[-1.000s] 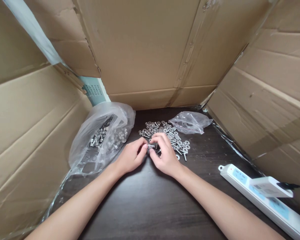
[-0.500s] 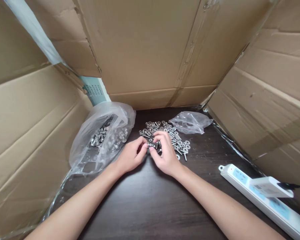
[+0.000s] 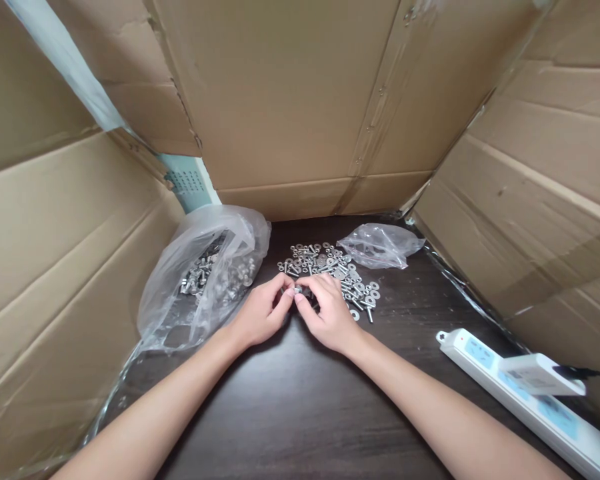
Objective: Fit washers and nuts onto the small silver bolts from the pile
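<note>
A small shiny bolt (image 3: 298, 290) sits between the fingertips of both hands, mostly covered by them. My left hand (image 3: 266, 310) is closed in a pinch around one end of it. From the other side, my right hand (image 3: 326, 315) pinches it too, thumb and index finger bent together. Whether a washer or nut is on the bolt is too small to tell. Just beyond and to the right of my fingers spreads a loose pile of bolts, nuts and flat washers (image 3: 375, 295) on the dark table (image 3: 300, 413).
A clear plastic bag (image 3: 220, 223) holding metal fasteners (image 3: 200, 273) lies at the left. Another crumpled plastic bag (image 3: 380, 245) is behind the pile. A white power strip (image 3: 510, 383) with a plugged-in adapter (image 3: 543, 373) lies at the right. Cardboard walls (image 3: 290, 100) surround the table.
My right thumb and fingers have closed in on the bolt, which shows less now. My left hand has stayed nearly in place.
</note>
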Demonstrator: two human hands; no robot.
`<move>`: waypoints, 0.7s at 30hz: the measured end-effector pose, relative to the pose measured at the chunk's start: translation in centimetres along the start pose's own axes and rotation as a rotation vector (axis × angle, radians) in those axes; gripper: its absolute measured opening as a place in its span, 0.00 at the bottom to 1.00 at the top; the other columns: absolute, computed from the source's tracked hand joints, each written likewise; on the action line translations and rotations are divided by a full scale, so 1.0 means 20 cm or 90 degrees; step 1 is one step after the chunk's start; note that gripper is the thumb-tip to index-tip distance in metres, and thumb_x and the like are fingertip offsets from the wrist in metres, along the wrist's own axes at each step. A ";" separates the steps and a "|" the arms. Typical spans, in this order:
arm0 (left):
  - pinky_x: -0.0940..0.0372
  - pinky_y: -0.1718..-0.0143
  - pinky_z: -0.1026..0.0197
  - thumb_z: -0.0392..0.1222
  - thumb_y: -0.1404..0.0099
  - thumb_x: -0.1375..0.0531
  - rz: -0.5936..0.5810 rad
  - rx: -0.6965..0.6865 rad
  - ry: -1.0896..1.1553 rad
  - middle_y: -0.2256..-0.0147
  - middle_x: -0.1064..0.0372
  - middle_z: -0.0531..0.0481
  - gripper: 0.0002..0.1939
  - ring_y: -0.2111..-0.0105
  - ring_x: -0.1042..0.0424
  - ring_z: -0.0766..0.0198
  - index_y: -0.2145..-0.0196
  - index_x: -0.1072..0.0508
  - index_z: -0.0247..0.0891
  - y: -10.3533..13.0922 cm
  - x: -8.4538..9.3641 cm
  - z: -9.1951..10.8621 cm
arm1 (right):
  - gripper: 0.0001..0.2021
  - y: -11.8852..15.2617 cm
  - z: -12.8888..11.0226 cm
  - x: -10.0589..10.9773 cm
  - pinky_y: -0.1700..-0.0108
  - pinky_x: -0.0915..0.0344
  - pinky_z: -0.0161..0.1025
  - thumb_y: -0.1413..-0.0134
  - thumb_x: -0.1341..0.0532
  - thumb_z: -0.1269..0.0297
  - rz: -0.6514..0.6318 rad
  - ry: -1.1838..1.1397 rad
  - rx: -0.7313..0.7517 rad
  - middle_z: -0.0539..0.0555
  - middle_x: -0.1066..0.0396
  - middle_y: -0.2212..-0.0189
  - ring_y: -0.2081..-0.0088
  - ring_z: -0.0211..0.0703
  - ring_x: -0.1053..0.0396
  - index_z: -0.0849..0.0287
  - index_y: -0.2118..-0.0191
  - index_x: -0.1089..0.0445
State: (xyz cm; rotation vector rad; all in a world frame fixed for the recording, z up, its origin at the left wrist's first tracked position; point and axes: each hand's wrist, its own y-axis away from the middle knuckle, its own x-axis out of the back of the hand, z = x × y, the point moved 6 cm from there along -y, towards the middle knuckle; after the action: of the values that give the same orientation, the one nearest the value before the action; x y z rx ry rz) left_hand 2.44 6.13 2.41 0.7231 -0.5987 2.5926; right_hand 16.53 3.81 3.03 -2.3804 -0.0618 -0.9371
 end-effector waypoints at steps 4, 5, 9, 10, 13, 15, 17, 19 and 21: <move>0.41 0.68 0.62 0.50 0.24 0.50 -0.019 0.029 0.021 0.72 0.33 0.53 0.15 0.73 0.35 0.65 0.62 0.34 0.38 0.00 0.00 -0.01 | 0.03 0.00 -0.01 0.01 0.52 0.42 0.48 0.33 0.41 0.65 0.034 0.002 0.025 0.53 0.24 0.64 0.59 0.48 0.31 0.55 0.61 0.32; 0.41 0.68 0.62 0.51 0.24 0.50 -0.024 0.033 0.021 0.72 0.33 0.53 0.15 0.73 0.35 0.65 0.63 0.34 0.38 0.00 -0.01 -0.01 | 0.03 0.00 -0.01 0.01 0.53 0.42 0.48 0.34 0.40 0.65 0.042 0.002 0.031 0.52 0.24 0.65 0.60 0.48 0.31 0.55 0.62 0.32; 0.42 0.68 0.62 0.52 0.25 0.48 -0.028 0.059 0.028 0.73 0.33 0.54 0.17 0.74 0.35 0.65 0.65 0.33 0.37 -0.01 -0.01 -0.02 | 0.03 0.00 -0.02 0.03 0.54 0.41 0.47 0.35 0.39 0.67 0.063 -0.002 0.052 0.51 0.24 0.67 0.62 0.47 0.31 0.55 0.63 0.31; 0.42 0.68 0.62 0.52 0.25 0.48 -0.028 0.067 0.033 0.74 0.33 0.54 0.17 0.74 0.35 0.65 0.65 0.33 0.37 -0.01 -0.01 -0.02 | 0.03 0.00 -0.02 0.03 0.54 0.40 0.47 0.36 0.38 0.67 0.065 -0.005 0.057 0.51 0.24 0.67 0.61 0.47 0.30 0.54 0.63 0.31; 0.42 0.68 0.62 0.50 0.26 0.49 -0.024 0.086 0.043 0.76 0.35 0.55 0.17 0.75 0.36 0.65 0.67 0.32 0.37 -0.01 0.00 -0.03 | 0.02 0.00 -0.03 0.03 0.55 0.38 0.46 0.37 0.36 0.67 0.063 -0.022 0.071 0.52 0.24 0.66 0.61 0.48 0.30 0.54 0.62 0.31; 0.42 0.68 0.62 0.50 0.25 0.50 -0.013 0.091 0.041 0.77 0.36 0.55 0.16 0.75 0.36 0.65 0.67 0.33 0.38 -0.02 0.00 -0.03 | 0.03 0.01 -0.03 0.03 0.56 0.37 0.46 0.39 0.35 0.66 0.065 -0.040 0.073 0.52 0.24 0.65 0.60 0.48 0.31 0.54 0.61 0.31; 0.42 0.68 0.62 0.50 0.25 0.51 -0.007 0.085 0.036 0.76 0.36 0.55 0.16 0.75 0.36 0.65 0.66 0.34 0.38 -0.02 0.00 -0.04 | 0.04 0.01 -0.03 0.04 0.55 0.38 0.46 0.39 0.36 0.65 0.069 -0.046 0.062 0.52 0.24 0.65 0.60 0.48 0.31 0.54 0.60 0.31; 0.41 0.68 0.62 0.49 0.24 0.52 -0.009 0.067 0.027 0.76 0.35 0.55 0.16 0.75 0.35 0.64 0.65 0.34 0.38 -0.01 0.00 -0.03 | 0.02 0.01 -0.02 0.04 0.54 0.40 0.47 0.35 0.38 0.64 0.071 -0.030 0.040 0.51 0.25 0.66 0.61 0.47 0.31 0.55 0.61 0.31; 0.41 0.67 0.61 0.49 0.23 0.53 -0.017 0.040 0.010 0.74 0.34 0.54 0.14 0.74 0.35 0.64 0.63 0.35 0.38 -0.01 -0.01 -0.03 | 0.07 0.00 -0.01 0.03 0.54 0.43 0.47 0.31 0.42 0.64 0.059 -0.004 0.023 0.51 0.25 0.68 0.62 0.46 0.32 0.55 0.64 0.32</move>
State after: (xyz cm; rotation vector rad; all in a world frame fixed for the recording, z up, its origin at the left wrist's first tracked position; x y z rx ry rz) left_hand 2.46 6.47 1.87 0.7257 -0.5011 2.6005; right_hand 16.90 3.58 3.46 -2.3323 0.0287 -0.8782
